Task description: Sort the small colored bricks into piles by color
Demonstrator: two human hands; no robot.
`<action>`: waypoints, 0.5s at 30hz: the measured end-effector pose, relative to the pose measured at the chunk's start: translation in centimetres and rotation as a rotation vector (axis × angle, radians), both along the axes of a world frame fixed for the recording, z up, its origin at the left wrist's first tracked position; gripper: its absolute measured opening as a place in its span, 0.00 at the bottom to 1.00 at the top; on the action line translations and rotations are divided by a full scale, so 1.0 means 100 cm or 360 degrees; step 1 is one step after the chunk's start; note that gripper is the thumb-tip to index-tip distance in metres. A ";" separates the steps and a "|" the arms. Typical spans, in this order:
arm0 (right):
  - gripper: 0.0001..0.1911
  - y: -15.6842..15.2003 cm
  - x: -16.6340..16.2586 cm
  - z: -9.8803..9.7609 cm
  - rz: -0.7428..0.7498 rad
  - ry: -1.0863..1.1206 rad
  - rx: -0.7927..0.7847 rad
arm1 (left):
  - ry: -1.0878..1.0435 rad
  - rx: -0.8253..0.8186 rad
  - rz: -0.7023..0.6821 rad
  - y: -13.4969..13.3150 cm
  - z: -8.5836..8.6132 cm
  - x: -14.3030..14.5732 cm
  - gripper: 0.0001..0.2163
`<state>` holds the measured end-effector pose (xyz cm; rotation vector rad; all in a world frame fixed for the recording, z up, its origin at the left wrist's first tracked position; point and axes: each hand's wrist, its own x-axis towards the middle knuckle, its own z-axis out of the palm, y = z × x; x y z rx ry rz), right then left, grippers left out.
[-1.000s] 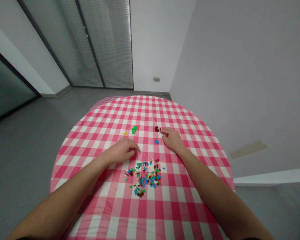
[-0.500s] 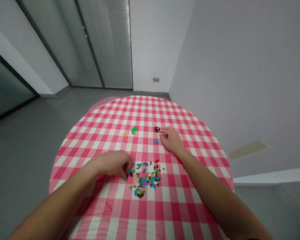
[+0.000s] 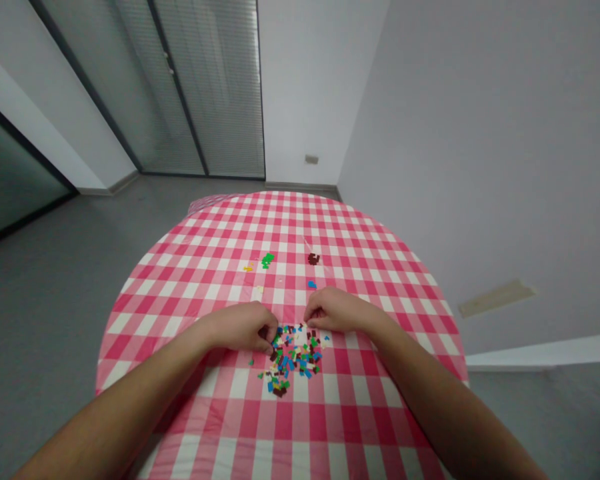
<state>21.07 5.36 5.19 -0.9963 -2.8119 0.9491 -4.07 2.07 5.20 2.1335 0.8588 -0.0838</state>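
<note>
A loose pile of small building bricks (image 3: pixel 295 360) in blue, green, brown, white and yellow lies on the checked tablecloth. My left hand (image 3: pixel 245 327) is at the pile's left edge, its thumb and fingertips bent together among the bricks. At the far right edge of the pile, my right hand (image 3: pixel 337 310) has its thumb and index finger pinched. Whatever either hand may hold is too small or hidden to tell. Beyond the hands sit a green group of bricks (image 3: pixel 267 260), a brown group of bricks (image 3: pixel 313 259) and a small blue group (image 3: pixel 312 285).
A few yellow bricks (image 3: pixel 248 269) and pale bricks (image 3: pixel 261 289) lie left of the middle. The round table wears a red and white checked tablecloth (image 3: pixel 380 267). A grey wall (image 3: pixel 480 133) rises to the right, and glass partitions (image 3: pixel 210 87) stand behind.
My right hand has come back from the brown group to the pile's far edge. My left hand has shifted slightly right, leaving a small green brick in view at the left.
</note>
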 end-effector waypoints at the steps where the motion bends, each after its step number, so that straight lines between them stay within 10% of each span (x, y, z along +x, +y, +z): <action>1: 0.08 0.000 -0.001 0.000 0.0007 -0.0019 -0.0004 | -0.0004 0.0001 -0.0004 0.001 -0.001 0.000 0.06; 15: 0.07 -0.002 0.002 0.005 -0.0093 -0.0078 -0.0163 | 0.0028 0.0080 0.0021 0.001 0.004 0.002 0.11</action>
